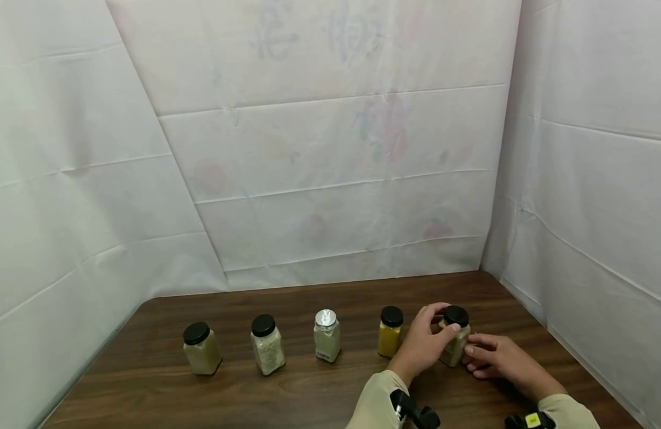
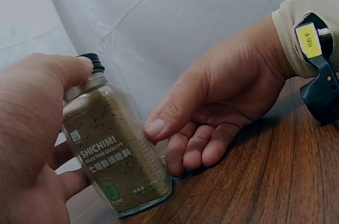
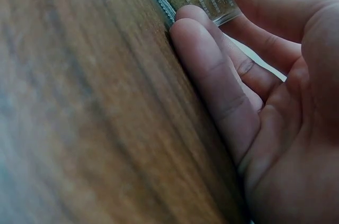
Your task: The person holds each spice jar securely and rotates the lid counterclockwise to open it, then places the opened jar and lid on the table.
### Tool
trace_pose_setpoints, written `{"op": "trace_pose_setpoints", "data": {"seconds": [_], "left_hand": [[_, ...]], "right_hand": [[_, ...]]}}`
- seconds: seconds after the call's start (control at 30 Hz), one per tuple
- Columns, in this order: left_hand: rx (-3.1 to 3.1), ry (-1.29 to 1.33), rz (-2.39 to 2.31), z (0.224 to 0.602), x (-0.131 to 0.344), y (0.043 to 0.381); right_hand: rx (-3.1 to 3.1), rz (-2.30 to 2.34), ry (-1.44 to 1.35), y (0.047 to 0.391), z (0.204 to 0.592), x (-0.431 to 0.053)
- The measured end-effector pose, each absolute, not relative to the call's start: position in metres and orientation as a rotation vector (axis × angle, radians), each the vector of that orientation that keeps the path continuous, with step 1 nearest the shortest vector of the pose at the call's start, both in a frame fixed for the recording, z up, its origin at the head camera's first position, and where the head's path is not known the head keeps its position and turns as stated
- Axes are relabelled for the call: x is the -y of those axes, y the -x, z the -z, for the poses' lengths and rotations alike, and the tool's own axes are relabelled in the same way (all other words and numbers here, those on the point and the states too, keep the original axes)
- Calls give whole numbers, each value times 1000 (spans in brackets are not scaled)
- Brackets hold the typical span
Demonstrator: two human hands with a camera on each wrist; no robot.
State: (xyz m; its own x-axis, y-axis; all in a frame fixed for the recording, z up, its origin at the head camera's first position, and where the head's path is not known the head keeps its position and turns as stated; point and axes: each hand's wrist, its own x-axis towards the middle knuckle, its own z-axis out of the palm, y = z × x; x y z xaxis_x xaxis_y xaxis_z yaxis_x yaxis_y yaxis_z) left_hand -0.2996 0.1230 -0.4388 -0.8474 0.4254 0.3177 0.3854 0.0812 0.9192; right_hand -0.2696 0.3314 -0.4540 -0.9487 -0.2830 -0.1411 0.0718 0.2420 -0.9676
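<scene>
A square glass jar with a black lid, labelled SHICHIMI and filled with speckled brown powder, stands at the right of the table. My left hand grips its upper part; in the left wrist view the thumb lies at the lid and other fingers reach behind the glass. Beside the lower jar is my right hand, its thumb tip at the jar's side in the left wrist view. The right fingers are loosely bent low over the wood, close by the base. A yellow-filled jar stands just left of my left hand.
Further left along the wooden table stand a silver-lidded jar, a black-lidded jar of pale contents and another black-lidded jar. White cloth hangs behind the table and at both sides.
</scene>
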Motion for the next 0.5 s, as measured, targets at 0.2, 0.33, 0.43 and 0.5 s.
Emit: {"op": "trace_pose_setpoints", "data": {"seconds": [0.2, 0.33, 0.43, 0.5], "left_hand": [[-2259, -818, -1945, 439, -122, 299], [-2246, -810, -1958, 440, -122, 299], [-2225, -807, -1988, 441, -122, 300], [-2213, -811, -2004, 441, -122, 300]], "right_hand": [[-2238, 1758, 191, 270, 453, -331], [-2239, 1763, 190, 270, 454, -331], [-2243, 1759, 191, 269, 454, -332], [-2247, 1753, 181, 269, 454, -332]]}}
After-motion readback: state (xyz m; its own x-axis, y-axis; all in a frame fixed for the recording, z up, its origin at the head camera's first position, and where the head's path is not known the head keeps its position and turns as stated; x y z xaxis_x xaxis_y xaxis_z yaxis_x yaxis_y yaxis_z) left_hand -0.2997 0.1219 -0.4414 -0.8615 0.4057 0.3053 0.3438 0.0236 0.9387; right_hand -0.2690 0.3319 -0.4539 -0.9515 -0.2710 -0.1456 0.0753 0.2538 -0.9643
